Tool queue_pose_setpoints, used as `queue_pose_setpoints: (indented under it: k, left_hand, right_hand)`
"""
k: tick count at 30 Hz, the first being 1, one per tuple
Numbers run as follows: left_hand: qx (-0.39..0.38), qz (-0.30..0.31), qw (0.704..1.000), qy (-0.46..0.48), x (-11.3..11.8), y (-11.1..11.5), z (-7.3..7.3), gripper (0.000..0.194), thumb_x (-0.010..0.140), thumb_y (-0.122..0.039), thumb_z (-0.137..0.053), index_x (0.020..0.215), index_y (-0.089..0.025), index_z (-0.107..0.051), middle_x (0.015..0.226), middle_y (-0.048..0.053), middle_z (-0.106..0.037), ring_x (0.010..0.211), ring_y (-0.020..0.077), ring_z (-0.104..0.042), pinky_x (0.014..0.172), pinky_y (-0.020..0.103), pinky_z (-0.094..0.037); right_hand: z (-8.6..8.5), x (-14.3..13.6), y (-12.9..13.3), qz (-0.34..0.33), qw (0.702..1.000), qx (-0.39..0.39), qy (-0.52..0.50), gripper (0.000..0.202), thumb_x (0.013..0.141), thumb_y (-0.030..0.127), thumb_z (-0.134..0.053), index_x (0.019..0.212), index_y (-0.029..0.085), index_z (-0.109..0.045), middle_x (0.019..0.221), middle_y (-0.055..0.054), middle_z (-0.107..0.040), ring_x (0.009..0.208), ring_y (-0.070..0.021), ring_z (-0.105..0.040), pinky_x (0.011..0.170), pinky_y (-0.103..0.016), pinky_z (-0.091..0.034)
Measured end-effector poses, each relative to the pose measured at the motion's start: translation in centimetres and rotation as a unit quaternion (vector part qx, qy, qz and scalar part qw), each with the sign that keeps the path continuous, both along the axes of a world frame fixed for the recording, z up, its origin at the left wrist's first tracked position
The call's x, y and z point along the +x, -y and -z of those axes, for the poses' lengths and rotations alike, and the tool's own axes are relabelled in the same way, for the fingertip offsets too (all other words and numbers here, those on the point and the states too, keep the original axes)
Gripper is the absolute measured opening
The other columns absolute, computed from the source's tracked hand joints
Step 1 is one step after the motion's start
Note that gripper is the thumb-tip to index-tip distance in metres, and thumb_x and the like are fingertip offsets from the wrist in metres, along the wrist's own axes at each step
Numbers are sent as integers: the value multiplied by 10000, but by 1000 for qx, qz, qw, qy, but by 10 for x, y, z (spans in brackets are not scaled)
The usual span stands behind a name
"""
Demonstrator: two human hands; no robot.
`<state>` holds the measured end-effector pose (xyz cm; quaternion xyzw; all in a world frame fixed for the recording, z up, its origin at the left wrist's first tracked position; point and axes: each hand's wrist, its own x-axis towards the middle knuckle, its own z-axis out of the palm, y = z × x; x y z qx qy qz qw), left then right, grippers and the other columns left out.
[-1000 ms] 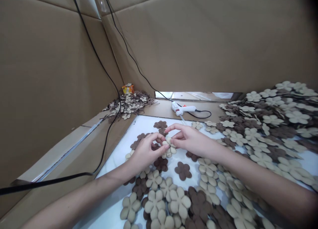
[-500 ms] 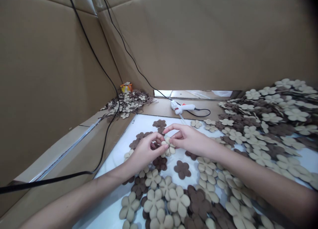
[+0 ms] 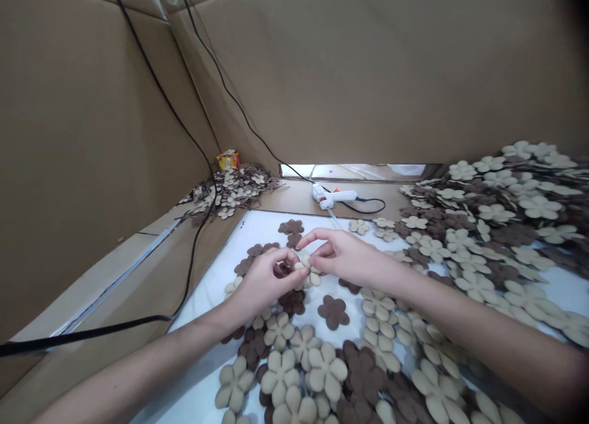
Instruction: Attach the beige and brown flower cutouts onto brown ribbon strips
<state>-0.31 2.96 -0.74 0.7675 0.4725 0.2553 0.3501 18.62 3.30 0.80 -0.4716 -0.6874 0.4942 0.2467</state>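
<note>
Between my two hands, above the white board, is a small cream fabric flower. My left hand pinches its left side between thumb and fingers. On its upper right, the thumb and fingers of my right hand close on a petal, with the index finger arched above. A single brown flower lies flat on the board just below the hands. Larger cream flowers and brown flowers overlap nearer to me.
A white glue gun with a black cord rests beyond the board. Heaped flowers rise at the right. Small flowers with stems pile by an orange packet. A black cable hangs at the left; cardboard walls enclose the space.
The whole view has shifted slightly, so things sit a little further left. Both hands keep hold of the cream flower in nearly the same pose.
</note>
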Motion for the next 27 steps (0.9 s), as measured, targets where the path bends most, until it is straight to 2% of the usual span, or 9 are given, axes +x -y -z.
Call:
queue_pose_setpoints:
  k: [8, 18, 27]
  left_hand:
    - [-6, -2, 1000, -16, 0, 0, 0, 205, 801, -355, -563, 720, -166, -564, 740, -1, -566, 681, 132, -501, 614, 232, -385]
    - [-18, 29, 999, 10, -1, 0, -2, 232, 840, -360, -528, 724, -163, -562, 725, 1, -576, 709, 137, -516, 637, 231, -384]
    - [-29, 45, 998, 31, -2, 0, 0, 234, 857, -375, -510, 747, -172, -548, 758, -2, -571, 741, 143, -527, 681, 237, -398]
  right_hand:
    - [-2, -1, 2, 4, 1000, 4, -7, 257, 781, 232, -523, 1034, 255, -570, 732, 2, -668, 396, -52, -392, 354, -157, -260]
    - [-2, 0, -3, 6, 1000, -16, -20, 254, 774, 245, -537, 1025, 236, -574, 610, 38, -555, 371, -43, -344, 340, -160, -230]
    - [-1, -1, -2, 11, 999, -14, -26, 259, 761, 219, -537, 1018, 225, -571, 615, 43, -562, 379, -39, -348, 342, -150, -238]
